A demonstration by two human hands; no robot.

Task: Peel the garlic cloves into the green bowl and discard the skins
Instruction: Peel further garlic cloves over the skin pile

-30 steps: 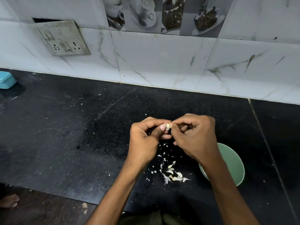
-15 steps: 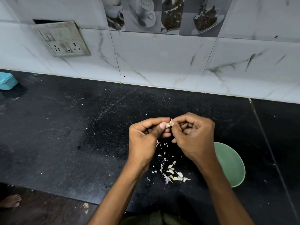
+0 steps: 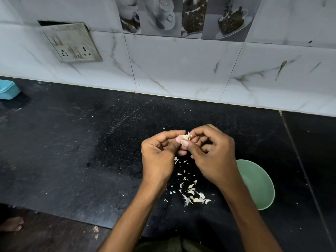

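Both hands, left hand (image 3: 157, 159) and right hand (image 3: 211, 157), pinching garlic clove (image 3: 184, 136) above scattered skins (image 3: 192, 195), beside green bowl (image 3: 258, 184).

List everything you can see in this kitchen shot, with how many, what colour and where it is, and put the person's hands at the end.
garlic clove: one, pale cream, pinched between the fingertips of both hands above the counter
garlic skins: scattered pile, whitish, on the counter below the hands
green bowl: one, pale green, on the counter, partly hidden by the right forearm
counter: one, black, speckled
blue container: one, light blue, far left edge of the counter
switch and socket plate: one, grey, on the wall, upper left
wall tiles: white marbled, with a strip of cup pictures above
bare foot: one, lower left, on the floor
left hand: pinches the clove
right hand: pinches the clove
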